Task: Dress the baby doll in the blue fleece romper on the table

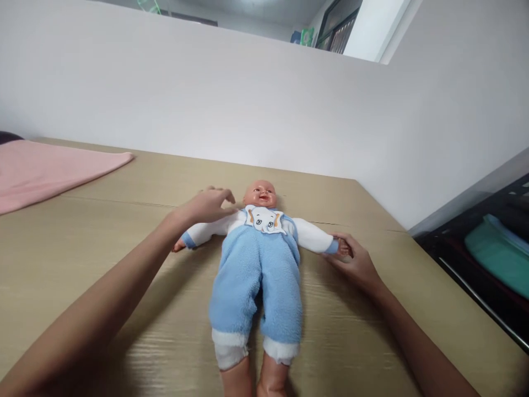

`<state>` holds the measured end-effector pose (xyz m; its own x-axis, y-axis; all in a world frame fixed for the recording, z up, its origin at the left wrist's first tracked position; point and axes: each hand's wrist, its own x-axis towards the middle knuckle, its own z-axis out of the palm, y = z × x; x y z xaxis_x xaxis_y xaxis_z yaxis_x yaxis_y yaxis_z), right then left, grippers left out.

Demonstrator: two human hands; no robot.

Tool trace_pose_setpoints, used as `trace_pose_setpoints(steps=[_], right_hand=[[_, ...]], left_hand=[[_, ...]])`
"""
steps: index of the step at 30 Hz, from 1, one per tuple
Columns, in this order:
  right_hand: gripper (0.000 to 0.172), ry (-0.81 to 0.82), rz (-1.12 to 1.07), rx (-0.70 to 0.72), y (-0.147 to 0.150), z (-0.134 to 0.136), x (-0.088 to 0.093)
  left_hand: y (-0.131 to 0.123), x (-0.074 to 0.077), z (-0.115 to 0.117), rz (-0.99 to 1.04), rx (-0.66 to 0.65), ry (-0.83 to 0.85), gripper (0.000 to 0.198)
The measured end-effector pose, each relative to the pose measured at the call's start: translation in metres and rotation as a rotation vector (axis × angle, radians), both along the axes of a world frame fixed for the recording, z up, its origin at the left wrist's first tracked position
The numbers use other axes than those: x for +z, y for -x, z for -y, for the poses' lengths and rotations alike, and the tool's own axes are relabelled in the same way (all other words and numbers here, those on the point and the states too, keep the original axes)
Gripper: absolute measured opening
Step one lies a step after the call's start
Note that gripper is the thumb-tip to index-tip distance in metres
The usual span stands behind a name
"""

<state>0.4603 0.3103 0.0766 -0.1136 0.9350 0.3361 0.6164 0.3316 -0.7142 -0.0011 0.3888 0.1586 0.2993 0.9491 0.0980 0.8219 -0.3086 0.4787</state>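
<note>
A baby doll (261,264) lies on its back on the wooden table (165,342), head away from me and arms spread wide. It wears light blue fleece overalls with a white elephant-face bib and white sleeves with blue cuffs. Over the doll's shoulder and upper sleeve on the left side, my left hand (210,205) is held with its fingers apart and slightly bent, gripping nothing. My right hand (354,262) is closed around the doll's small hand on the right side, by the blue cuff. The doll's feet run out of the bottom of the view.
A pink cloth (53,168) lies on the table at the far left. A pale wall (248,105) rises behind the table. Beyond the table's right edge is a dark surface with a teal item (498,253) on it.
</note>
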Motion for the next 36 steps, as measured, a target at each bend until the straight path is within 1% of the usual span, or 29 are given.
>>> trace_pose_setpoints(steps=[1, 2, 3, 4, 5, 6, 8, 10, 12, 15, 18, 20, 22, 25, 26, 27, 28, 29, 31, 33, 35, 36], right_hand=[[0.056, -0.02, -0.085, -0.016, 0.005, -0.002, 0.001], [0.057, -0.035, -0.166, -0.019, 0.01, -0.004, 0.003], [0.059, -0.042, -0.237, -0.011, 0.016, -0.007, 0.004], [0.06, -0.044, -0.295, -0.001, 0.022, -0.009, 0.006], [0.061, -0.046, -0.338, 0.008, 0.027, -0.012, 0.008], [0.062, -0.051, -0.37, 0.014, 0.033, -0.015, 0.01], [0.062, -0.069, -0.417, 0.015, 0.044, -0.021, 0.015], [0.06, -0.087, -0.458, 0.011, 0.055, -0.029, 0.021], [0.056, -0.094, -0.51, 0.008, 0.066, -0.039, 0.025], [0.055, -0.081, -0.59, 0.018, 0.081, -0.053, 0.027], [0.057, -0.11, -0.612, 0.009, 0.095, -0.061, 0.021], [0.056, -0.166, -0.575, 0.001, 0.103, -0.06, 0.014], [0.051, -0.209, -0.476, 0.005, 0.111, -0.054, 0.006], [0.028, -0.256, -0.185, 0.009, 0.118, -0.043, -0.001], [0.02, -0.273, -0.091, 0.015, 0.12, -0.04, -0.002], [0.016, -0.288, -0.02, 0.031, 0.12, -0.038, -0.001], [0.017, -0.3, 0.023, 0.06, 0.119, -0.037, 0.0], [0.021, -0.31, 0.045, 0.105, 0.118, -0.037, 0.001], [0.031, -0.335, 0.056, 0.228, 0.111, -0.039, 0.004], [0.039, -0.35, 0.04, 0.356, 0.103, -0.04, 0.005], [0.038, -0.314, -0.015, 0.44, 0.097, -0.038, 0.004], [0.035, -0.274, -0.063, 0.455, 0.095, -0.036, 0.003]], left_hand=[[-0.013, 0.004, 0.007, -0.001, -0.013, -0.148, 0.048], [-0.028, 0.006, 0.013, 0.04, -0.055, -0.269, 0.044], [-0.046, 0.005, 0.017, 0.094, -0.125, -0.343, 0.038], [-0.063, 0.003, 0.019, 0.131, -0.22, -0.369, 0.033], [-0.08, -0.001, 0.018, 0.166, -0.305, -0.374, 0.031], [-0.096, -0.005, 0.015, 0.211, -0.341, -0.368, 0.029], [-0.121, -0.015, 0.004, 0.278, -0.376, -0.3, 0.022], [-0.134, -0.022, -0.007, 0.308, -0.399, -0.232, 0.013], [-0.138, -0.025, -0.013, 0.322, -0.42, -0.207, 0.009], [-0.134, -0.025, -0.008, 0.377, -0.499, -0.23, 0.017], [-0.128, -0.021, 0.003, 0.441, -0.613, -0.318, 0.023], [-0.124, -0.02, 0.01, 0.459, -0.65, -0.374, 0.028], [-0.121, -0.019, 0.015, 0.459, -0.666, -0.403, 0.032], [-0.12, -0.021, 0.017, 0.487, -0.646, -0.439, 0.032], [-0.12, -0.022, 0.017, 0.522, -0.633, -0.45, 0.031], [-0.12, -0.022, 0.017, 0.57, -0.622, -0.454, 0.029], [-0.122, -0.022, 0.016, 0.624, -0.616, -0.443, 0.028], [-0.123, -0.022, 0.014, 0.677, -0.611, -0.421, 0.026], [-0.126, -0.022, 0.01, 0.75, -0.586, -0.352, 0.025], [-0.129, -0.023, 0.005, 0.759, -0.546, -0.294, 0.025], [-0.13, -0.026, 0.0, 0.726, -0.503, -0.286, 0.027], [-0.131, -0.028, -0.001, 0.701, -0.479, -0.293, 0.028]])
